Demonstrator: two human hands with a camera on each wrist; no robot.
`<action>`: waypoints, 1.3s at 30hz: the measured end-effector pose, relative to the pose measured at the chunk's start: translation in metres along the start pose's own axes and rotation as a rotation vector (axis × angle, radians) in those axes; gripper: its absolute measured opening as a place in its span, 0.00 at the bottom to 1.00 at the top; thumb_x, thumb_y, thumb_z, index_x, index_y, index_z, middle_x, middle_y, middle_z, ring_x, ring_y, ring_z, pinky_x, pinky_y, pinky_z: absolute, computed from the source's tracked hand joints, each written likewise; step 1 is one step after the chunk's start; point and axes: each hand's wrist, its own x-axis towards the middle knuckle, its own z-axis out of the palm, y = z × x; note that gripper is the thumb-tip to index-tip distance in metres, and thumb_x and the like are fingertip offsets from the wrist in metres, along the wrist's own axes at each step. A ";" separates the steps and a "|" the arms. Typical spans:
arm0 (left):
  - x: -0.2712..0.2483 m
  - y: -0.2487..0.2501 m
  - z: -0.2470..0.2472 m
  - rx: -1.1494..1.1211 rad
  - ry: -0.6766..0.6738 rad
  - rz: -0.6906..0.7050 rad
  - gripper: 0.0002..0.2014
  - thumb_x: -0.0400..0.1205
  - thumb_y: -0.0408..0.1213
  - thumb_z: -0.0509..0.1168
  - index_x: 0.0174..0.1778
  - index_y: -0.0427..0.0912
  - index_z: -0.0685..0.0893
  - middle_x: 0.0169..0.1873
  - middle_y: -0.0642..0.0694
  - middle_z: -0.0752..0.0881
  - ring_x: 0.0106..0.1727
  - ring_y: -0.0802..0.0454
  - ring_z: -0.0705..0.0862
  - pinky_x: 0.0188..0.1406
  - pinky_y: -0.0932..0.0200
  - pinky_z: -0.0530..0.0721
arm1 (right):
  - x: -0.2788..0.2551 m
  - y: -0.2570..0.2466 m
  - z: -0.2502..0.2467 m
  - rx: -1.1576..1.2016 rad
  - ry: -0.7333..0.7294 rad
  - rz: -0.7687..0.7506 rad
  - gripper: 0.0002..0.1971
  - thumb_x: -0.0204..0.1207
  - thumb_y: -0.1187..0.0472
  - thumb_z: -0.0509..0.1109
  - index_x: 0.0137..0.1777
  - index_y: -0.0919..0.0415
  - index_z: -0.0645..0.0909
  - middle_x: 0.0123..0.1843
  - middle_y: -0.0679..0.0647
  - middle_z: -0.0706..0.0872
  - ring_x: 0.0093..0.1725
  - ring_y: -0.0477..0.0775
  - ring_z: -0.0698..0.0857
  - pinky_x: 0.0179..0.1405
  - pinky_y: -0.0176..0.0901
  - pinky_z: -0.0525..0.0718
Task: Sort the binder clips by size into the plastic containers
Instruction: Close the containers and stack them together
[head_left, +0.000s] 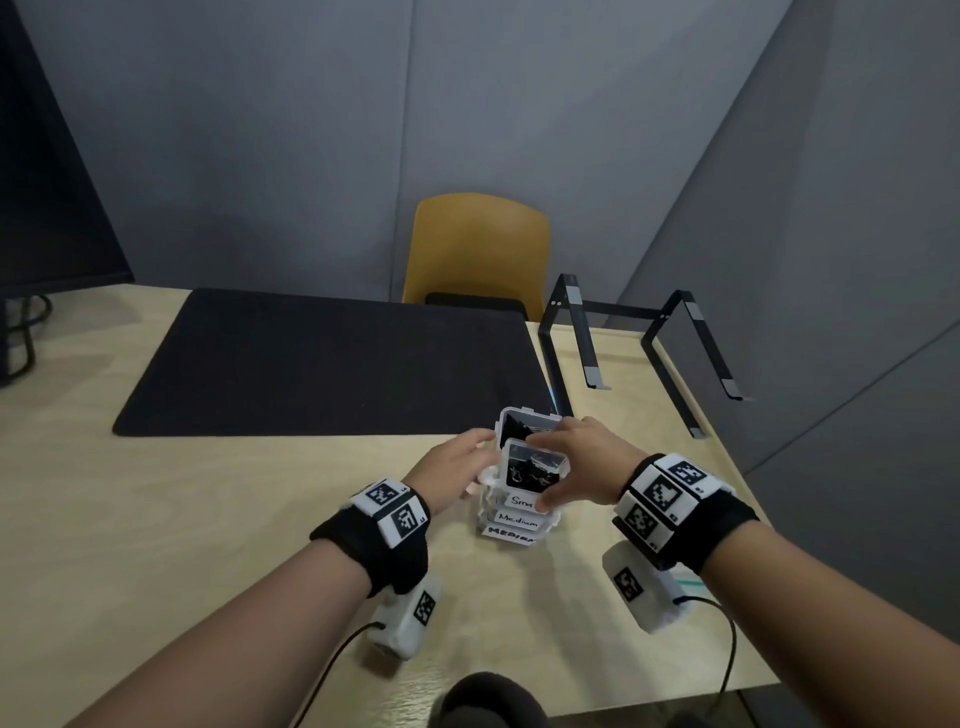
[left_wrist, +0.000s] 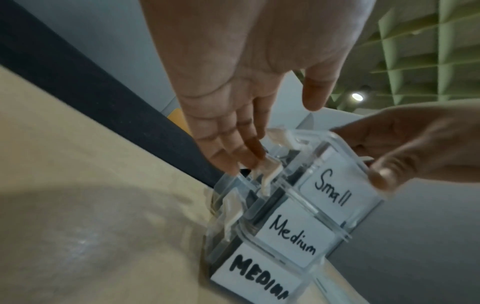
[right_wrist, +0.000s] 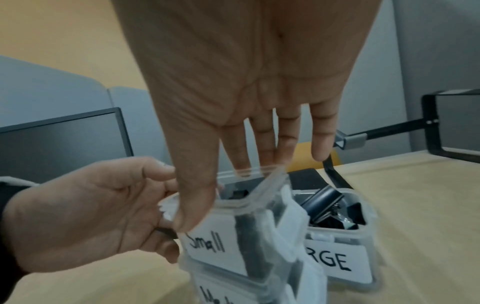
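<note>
Head view: on the wooden tabletop (head_left: 208, 519), a stack of clear plastic containers (head_left: 514, 519) labelled Small, Medium, Medium is seen. The top Small container (head_left: 532, 467) is gripped by the right hand (head_left: 576, 462); the left hand (head_left: 457, 467), fingers (left_wrist: 233, 152) straight, touches the stack's side. Behind, a container labelled "RGE" (right_wrist: 337, 261) holds black binder clips (right_wrist: 330, 205).
</note>
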 end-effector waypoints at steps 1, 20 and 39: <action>0.001 0.002 0.002 0.116 0.008 0.049 0.19 0.83 0.43 0.60 0.72 0.51 0.73 0.56 0.49 0.77 0.53 0.54 0.78 0.51 0.58 0.77 | -0.002 0.003 0.001 0.069 -0.003 0.006 0.35 0.66 0.45 0.77 0.73 0.50 0.72 0.68 0.51 0.75 0.68 0.55 0.70 0.67 0.46 0.71; 0.012 -0.006 0.013 0.189 -0.168 0.216 0.25 0.75 0.44 0.74 0.65 0.61 0.73 0.61 0.54 0.80 0.66 0.58 0.77 0.65 0.61 0.72 | -0.006 0.031 0.064 1.387 -0.051 0.317 0.26 0.77 0.40 0.64 0.66 0.60 0.77 0.52 0.60 0.82 0.46 0.58 0.83 0.53 0.49 0.83; 0.014 -0.009 0.013 0.228 -0.199 0.211 0.24 0.76 0.45 0.72 0.65 0.63 0.70 0.61 0.55 0.79 0.65 0.58 0.77 0.61 0.65 0.72 | -0.004 0.031 0.046 1.363 0.029 0.346 0.11 0.75 0.57 0.74 0.45 0.63 0.77 0.37 0.60 0.86 0.36 0.58 0.86 0.51 0.52 0.87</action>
